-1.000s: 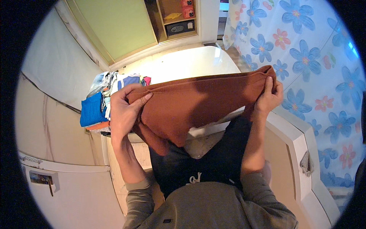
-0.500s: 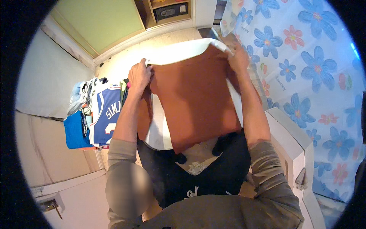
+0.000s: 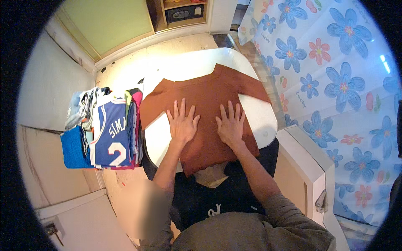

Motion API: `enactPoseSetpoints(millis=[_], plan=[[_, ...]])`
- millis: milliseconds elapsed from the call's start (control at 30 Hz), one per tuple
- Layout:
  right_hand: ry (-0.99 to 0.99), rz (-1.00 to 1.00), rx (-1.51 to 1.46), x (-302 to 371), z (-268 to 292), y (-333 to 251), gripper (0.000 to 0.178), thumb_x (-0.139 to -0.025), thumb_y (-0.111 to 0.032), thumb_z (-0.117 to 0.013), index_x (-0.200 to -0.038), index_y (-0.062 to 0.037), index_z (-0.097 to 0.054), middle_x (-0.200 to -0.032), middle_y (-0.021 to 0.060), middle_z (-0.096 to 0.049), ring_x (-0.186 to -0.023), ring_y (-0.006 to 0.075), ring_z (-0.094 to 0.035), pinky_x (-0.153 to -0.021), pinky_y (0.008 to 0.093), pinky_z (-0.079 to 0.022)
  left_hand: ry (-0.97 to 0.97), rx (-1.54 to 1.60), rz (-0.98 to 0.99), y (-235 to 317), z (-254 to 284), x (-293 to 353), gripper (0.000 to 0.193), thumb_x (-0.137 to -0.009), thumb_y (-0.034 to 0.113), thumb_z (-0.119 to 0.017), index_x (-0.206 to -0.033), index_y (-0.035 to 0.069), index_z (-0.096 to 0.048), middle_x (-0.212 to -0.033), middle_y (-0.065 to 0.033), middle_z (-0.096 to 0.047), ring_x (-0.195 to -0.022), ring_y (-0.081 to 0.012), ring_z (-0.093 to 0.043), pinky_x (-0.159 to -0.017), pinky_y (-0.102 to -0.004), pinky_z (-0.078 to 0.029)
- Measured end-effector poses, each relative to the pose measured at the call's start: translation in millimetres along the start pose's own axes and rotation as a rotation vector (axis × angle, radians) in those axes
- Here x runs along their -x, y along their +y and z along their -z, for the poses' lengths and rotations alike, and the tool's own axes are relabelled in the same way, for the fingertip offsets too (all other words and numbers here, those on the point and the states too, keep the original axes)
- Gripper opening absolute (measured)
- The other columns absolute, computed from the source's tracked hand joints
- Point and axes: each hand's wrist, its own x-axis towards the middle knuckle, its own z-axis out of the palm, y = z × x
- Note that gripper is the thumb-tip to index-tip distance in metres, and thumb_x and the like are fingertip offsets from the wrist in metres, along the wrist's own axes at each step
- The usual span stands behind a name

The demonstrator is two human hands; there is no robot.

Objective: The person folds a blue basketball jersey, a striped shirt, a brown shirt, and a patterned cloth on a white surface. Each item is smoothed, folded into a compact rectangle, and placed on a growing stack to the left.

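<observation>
A rust-brown long-sleeved top [image 3: 207,129] lies spread on a white table [image 3: 261,121] with rounded corners. Its neckline points away from me, and its hem hangs over the near edge toward my lap. One sleeve slants out to the left, the other to the far right. My left hand [image 3: 183,125] rests flat on the left part of the body, fingers spread. On the right part, my right hand [image 3: 231,126] is pressed flat too, its fingers apart. Neither hand grips the fabric.
To the left of the table stands a pile of folded clothes, with a blue jersey [image 3: 113,134] and a bright blue folded cloth [image 3: 75,146]. A flowered curtain [image 3: 318,83] hangs on the right, above a pale boxy piece of furniture [image 3: 305,154]. An open shelf [image 3: 184,14] is at the back.
The top has come down from between my raised hands onto the table. Both hands let go of its shoulders, moved nearer to me and now lie flat on it.
</observation>
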Motion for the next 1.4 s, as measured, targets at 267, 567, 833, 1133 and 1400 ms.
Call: enactPoseSetpoints(millis=[267, 567, 833, 1133, 1400], plan=[[-0.001, -0.061, 0.039, 19.1, -7.7, -2.6, 0.061, -0.105, -0.050, -0.041, -0.154, -0.0136, -0.045, -0.164, 0.0173, -0.031, -0.150, 0.0509, -0.021, -0.118, 0.0702, -0.013, 0.121, -0.035, 0.116, 2.7, -2.7, 25.3, 0.055, -0.105, 0.052, -0.043, -0.145, 0.017, -0.057, -0.167, -0.0162, -0.027, -0.154, -0.0410, -0.020, -0.119, -0.0677, -0.015], [-0.067, -0.145, 0.031, 53.7, 3.6, -9.1, 0.064, -0.104, -0.051, -0.043, -0.156, -0.0133, -0.041, -0.167, 0.0188, -0.024, -0.150, 0.0553, -0.014, -0.113, 0.0786, -0.009, -0.068, 0.000, 0.175, 21.4, 5.6, 73.5, 0.059, -0.106, 0.054, -0.037, -0.154, 0.021, -0.048, -0.169, -0.0169, -0.019, -0.157, -0.0368, -0.010, -0.123, -0.0604, -0.013], [-0.217, -0.178, -0.107, 76.4, 40.0, -16.4, 0.067, -0.103, -0.051, -0.046, -0.154, -0.0078, -0.043, -0.164, 0.0269, -0.022, -0.149, 0.0598, -0.012, -0.114, 0.0780, -0.011, -0.128, -0.008, 0.199, 10.5, 30.4, 53.2, 0.057, -0.098, 0.050, -0.057, -0.144, 0.016, -0.057, -0.165, -0.0155, -0.029, -0.153, -0.0380, -0.022, -0.119, -0.0648, -0.022], [-0.035, -0.003, -0.195, -65.2, 11.8, 11.8, 0.059, -0.104, -0.049, -0.044, -0.154, -0.0170, -0.043, -0.167, 0.0134, -0.024, -0.154, 0.0469, -0.015, -0.118, 0.0717, -0.012, -0.038, -0.047, 0.129, -34.3, 13.4, -22.7, 0.057, -0.104, 0.052, -0.043, -0.149, 0.018, -0.051, -0.169, -0.0147, -0.020, -0.156, -0.0382, -0.016, -0.119, -0.0685, -0.017], [-0.085, -0.168, -0.180, -79.0, -7.4, 61.5, 0.059, -0.104, -0.050, -0.045, -0.154, -0.0178, -0.045, -0.167, 0.0138, -0.026, -0.154, 0.0453, -0.015, -0.119, 0.0714, -0.011, -0.084, -0.136, 0.097, -32.3, 2.9, -26.1, 0.054, -0.103, 0.049, -0.047, -0.146, 0.017, -0.055, -0.169, -0.0154, -0.018, -0.156, -0.0392, -0.014, -0.119, -0.0687, -0.016]])
